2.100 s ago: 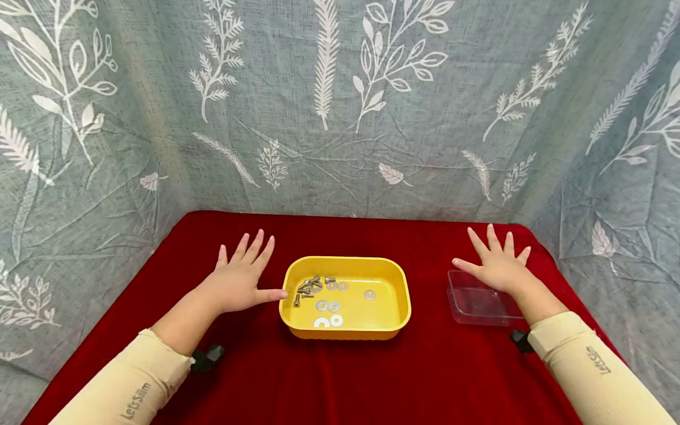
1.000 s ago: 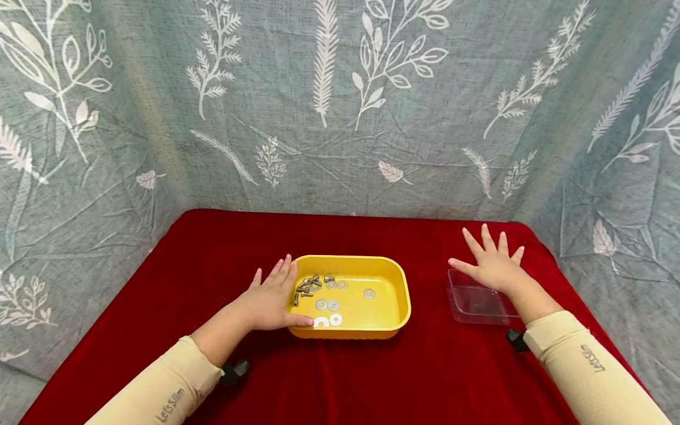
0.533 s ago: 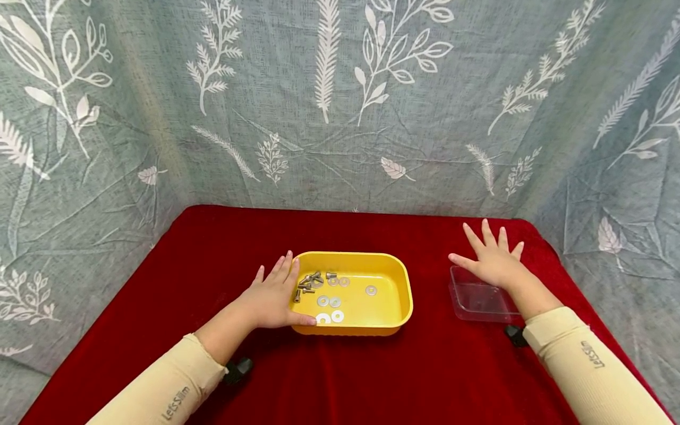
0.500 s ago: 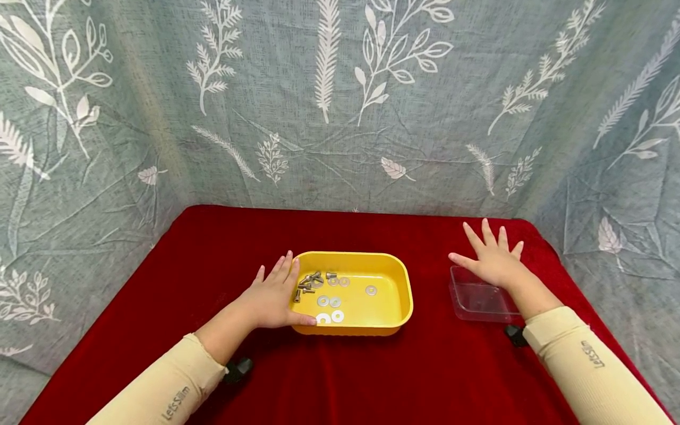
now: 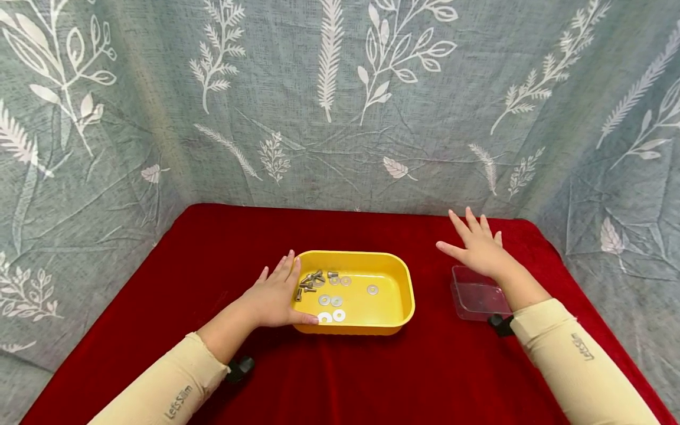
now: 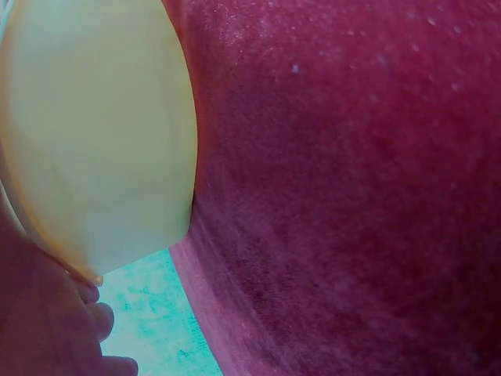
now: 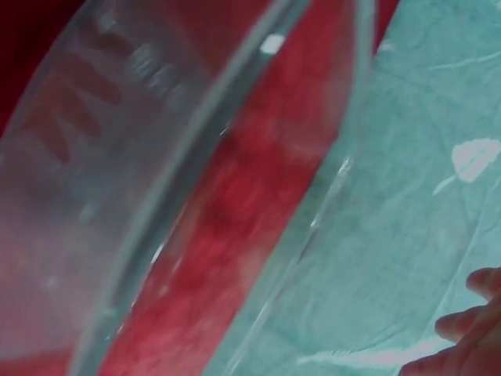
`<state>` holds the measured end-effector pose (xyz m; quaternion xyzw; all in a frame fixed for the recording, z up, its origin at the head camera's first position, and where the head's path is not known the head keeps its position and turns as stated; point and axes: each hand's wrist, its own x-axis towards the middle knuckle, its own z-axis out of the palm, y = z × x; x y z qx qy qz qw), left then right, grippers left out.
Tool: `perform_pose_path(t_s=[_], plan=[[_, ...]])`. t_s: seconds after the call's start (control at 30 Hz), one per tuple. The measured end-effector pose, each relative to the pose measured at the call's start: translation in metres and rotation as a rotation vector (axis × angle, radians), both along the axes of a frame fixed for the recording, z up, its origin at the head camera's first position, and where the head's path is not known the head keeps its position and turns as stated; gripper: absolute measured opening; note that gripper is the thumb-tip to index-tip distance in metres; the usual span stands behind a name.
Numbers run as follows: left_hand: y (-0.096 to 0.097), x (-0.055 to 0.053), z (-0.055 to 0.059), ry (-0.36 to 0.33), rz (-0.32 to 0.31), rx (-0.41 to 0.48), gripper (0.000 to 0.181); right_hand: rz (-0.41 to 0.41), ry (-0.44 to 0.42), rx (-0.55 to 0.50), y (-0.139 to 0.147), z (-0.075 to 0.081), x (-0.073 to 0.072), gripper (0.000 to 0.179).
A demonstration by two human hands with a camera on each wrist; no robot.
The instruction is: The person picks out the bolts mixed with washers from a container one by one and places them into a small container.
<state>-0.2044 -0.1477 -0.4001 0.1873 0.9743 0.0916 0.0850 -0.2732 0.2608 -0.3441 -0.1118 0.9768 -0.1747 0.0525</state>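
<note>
My left hand rests against the left end of a yellow plastic tray, its straight fingers along the rim and thumb over the near-left corner. In the tray, several socket-head screws lie heaped at the left, with flat metal washers scattered beside them. The left wrist view shows the tray's pale side above my left hand. My right hand, fingers spread and holding nothing, hovers by the far-left part of a clear plastic box. That box fills much of the right wrist view.
Red velvet cloth covers the table. A grey-green curtain with white leaf prints hangs around the back and both sides. Black wrist straps show below the cream sleeves.
My left hand has moved right and nearer, onto the tray's left end, and since stays there. My right hand has just shifted left and away from me, off part of the clear box.
</note>
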Motion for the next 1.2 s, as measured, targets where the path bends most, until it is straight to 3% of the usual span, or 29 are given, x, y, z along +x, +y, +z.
perform_pose_path(t_s=[0.43,0.67,1.2], plan=[[0.000,-0.001,-0.001,-0.014,-0.002,-0.005,0.127,0.157,0.051,-0.165,-0.056,0.011,-0.008,0.076],[-0.001,-0.001,-0.001,-0.004,-0.006,-0.004,0.127,0.266,0.105,-0.186,-0.097,0.017,-0.009,0.061],[-0.001,0.000,0.001,-0.011,0.001,0.008,0.127,0.407,0.115,-0.241,-0.162,0.003,-0.015,0.041]])
